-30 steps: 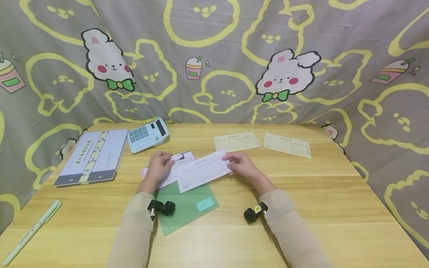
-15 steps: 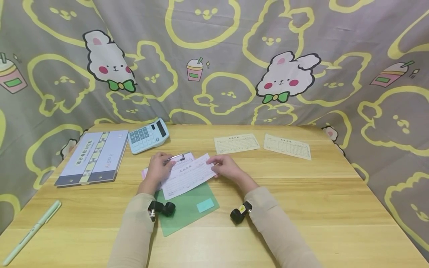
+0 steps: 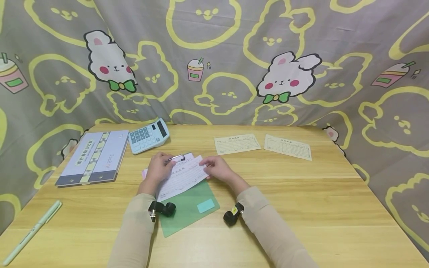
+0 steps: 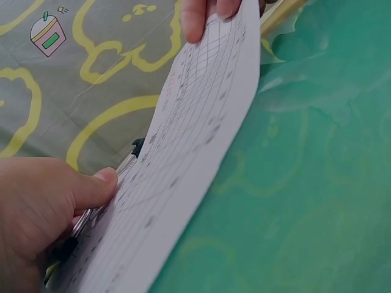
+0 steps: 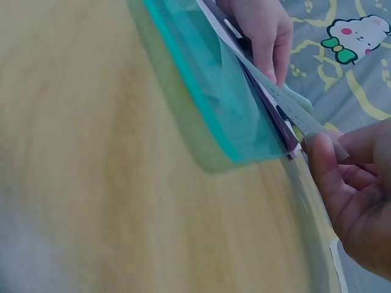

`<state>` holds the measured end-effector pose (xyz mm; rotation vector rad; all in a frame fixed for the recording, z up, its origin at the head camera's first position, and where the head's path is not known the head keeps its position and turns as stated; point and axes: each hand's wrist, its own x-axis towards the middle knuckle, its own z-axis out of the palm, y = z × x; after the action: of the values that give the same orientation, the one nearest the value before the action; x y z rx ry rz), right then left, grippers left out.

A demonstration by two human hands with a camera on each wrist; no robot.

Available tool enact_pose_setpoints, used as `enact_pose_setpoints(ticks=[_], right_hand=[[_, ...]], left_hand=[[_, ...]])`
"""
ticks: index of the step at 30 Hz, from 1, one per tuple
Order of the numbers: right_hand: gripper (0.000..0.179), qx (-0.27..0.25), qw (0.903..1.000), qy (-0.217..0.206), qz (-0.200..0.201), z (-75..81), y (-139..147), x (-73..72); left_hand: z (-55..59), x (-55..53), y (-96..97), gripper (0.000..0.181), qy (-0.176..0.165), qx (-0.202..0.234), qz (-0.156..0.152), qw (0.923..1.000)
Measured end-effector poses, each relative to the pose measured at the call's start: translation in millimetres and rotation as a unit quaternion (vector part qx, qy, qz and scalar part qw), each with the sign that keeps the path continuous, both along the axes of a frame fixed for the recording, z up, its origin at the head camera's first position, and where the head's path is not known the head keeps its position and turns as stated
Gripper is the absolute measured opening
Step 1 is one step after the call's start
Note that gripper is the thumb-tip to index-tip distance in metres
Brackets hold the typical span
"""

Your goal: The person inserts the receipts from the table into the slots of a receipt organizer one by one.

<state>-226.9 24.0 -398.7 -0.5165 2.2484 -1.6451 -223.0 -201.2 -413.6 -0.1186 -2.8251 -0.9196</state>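
My left hand (image 3: 159, 169) grips the metal clip (image 3: 175, 158) of a small clipboard with pink-edged printed sheets; its thumb lies against the clip in the left wrist view. A white printed paper slip (image 3: 182, 180) with a ruled grid lies slanted over those sheets, its left end beside the left hand. My right hand (image 3: 219, 169) pinches the slip's right end between thumb and fingers, as the right wrist view shows. Under both papers is a translucent green folder (image 3: 187, 214) with a light blue label (image 3: 206, 205). The slip hides most of the clipboard.
A blue calculator (image 3: 149, 137) stands behind the left hand, next to a thick lilac-covered account book (image 3: 95, 158). Two cream printed slips lie at the back, the left slip (image 3: 237, 144) and the right slip (image 3: 287, 147). A pale green pen (image 3: 33, 232) lies at the table's left.
My right hand has moved left and slightly down, bringing the white slip over the clipboard's sheets toward the left hand. The left hand has stayed on the clip.
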Motion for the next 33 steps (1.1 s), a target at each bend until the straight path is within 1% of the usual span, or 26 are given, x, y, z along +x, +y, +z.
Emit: enact_pose_setpoints(ticks=[1,2,6,13,24,30,33], right_hand=[[0.024,0.001,1.0000,0.000,-0.002,-4.3,-1.4,-2.5],[0.024,0.003,1.0000,-0.001,-0.002,-4.8,-2.8,-2.8],[0.024,0.002,1.0000,-0.007,-0.004,-5.3,-8.4,-2.6],[0.024,-0.006,0.9996,-0.024,-0.016,-6.5,-17.0,-2.7],[0.023,0.016,0.9972,-0.057,-0.046,-6.5,-26.7,-8.1],[0.024,0.027,0.9958,-0.072,-0.050,-6.9,-29.2,-12.6],[0.025,0.042,0.9951,-0.071,-0.055,-6.8,-30.0,-14.4]], left_hand=[[-0.4,-0.3,-0.1,0.031,-0.001,-0.002,0.000,1.0000],[-0.6,-0.4,-0.1,0.031,-0.002,-0.004,0.001,1.0000],[-0.7,-0.4,-0.4,0.031,-0.002,-0.003,0.001,1.0000],[-1.3,0.0,-1.0,0.030,0.014,-0.002,-0.003,0.9999],[-1.1,-1.1,-1.3,0.031,0.001,0.018,-0.004,0.9998],[-1.1,-0.5,-2.8,0.032,0.007,-0.002,-0.023,0.9997],[-2.1,-0.9,-3.6,0.032,0.008,-0.017,-0.032,0.9993]])
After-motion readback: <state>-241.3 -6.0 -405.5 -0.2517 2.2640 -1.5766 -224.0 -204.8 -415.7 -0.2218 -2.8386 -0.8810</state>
